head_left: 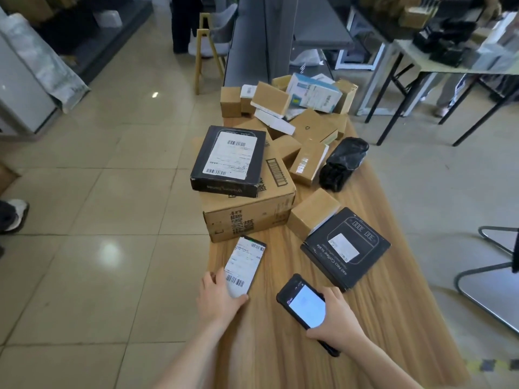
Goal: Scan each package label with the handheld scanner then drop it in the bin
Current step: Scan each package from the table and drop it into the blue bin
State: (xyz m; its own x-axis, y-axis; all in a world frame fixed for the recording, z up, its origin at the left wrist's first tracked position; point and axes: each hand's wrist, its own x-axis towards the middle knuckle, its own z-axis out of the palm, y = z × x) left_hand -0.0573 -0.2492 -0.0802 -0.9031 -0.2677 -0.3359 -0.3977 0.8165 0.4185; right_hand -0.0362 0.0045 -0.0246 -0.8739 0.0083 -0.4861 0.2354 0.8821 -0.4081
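Right hand (337, 318), fingers clasping the black lit-screen handheld scanner (304, 304) over the wood-grain counter (398, 318); left hand (217, 296), nearer, grips the slim white-labelled flat package (244, 266) at the scanner's 10 o'clock, long axis 1-to-7 o'clock; bin unseen.

You can read "PRO Coffee Scale" on the black box (365, 266) to your right; its white label (344, 246) is too blurred.
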